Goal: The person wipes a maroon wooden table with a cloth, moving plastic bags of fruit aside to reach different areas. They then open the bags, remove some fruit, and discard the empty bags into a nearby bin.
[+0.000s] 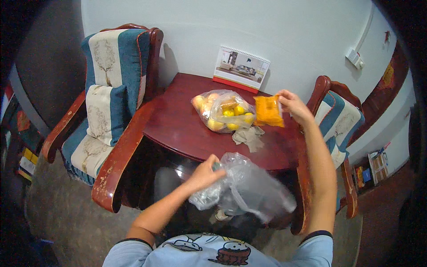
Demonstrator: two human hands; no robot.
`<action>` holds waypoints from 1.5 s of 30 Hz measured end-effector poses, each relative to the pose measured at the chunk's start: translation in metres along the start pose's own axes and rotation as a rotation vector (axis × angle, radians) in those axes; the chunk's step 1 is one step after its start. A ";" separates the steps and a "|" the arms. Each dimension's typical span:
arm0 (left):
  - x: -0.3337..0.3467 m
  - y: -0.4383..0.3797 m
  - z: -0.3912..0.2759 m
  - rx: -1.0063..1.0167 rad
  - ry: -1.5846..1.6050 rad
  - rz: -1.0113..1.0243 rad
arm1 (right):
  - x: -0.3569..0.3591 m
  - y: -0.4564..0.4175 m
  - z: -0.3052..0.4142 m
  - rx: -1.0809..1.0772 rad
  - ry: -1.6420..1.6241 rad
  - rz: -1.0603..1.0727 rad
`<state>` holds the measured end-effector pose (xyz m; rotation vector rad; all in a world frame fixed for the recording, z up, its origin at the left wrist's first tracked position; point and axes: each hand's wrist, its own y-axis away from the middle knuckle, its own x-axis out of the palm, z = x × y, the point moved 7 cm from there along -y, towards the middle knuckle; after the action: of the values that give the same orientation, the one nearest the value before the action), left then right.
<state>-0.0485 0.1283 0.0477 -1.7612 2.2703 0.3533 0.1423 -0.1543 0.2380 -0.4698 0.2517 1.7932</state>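
My left hand grips a clear plastic bag that hangs in front of the table's near edge. Something green shows at the fingertips, too small to name. My right hand pinches the right edge of an orange packet, held up above the table. Just left of the packet, a clear plastic bag of fruit rests on the dark red wooden table. Yellow citrus and pinkish-yellow round fruit show inside it, with a brownish packet on top. A crumpled pale cloth or paper lies beside the fruit bag.
A spiral-bound desk calendar stands at the back of the table against the wall. Wooden armchairs with striped cushions flank it, one at left and one at right. A wall socket is at upper right; books sit low at right.
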 end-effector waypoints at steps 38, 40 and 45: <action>-0.120 -0.072 0.011 -0.040 1.029 -0.174 | 0.141 0.141 -0.011 -0.163 -0.320 0.088; -0.089 -0.055 0.007 0.034 1.343 -0.011 | 0.142 0.174 -0.043 -0.133 -0.509 0.058; -0.060 -0.060 0.069 0.201 1.177 -0.136 | 0.171 0.215 -0.062 -0.103 -0.821 0.020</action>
<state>0.0271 0.1919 0.0011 -2.3005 2.6031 -1.2048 -0.0887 -0.0889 0.0918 0.2210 -0.4094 1.8746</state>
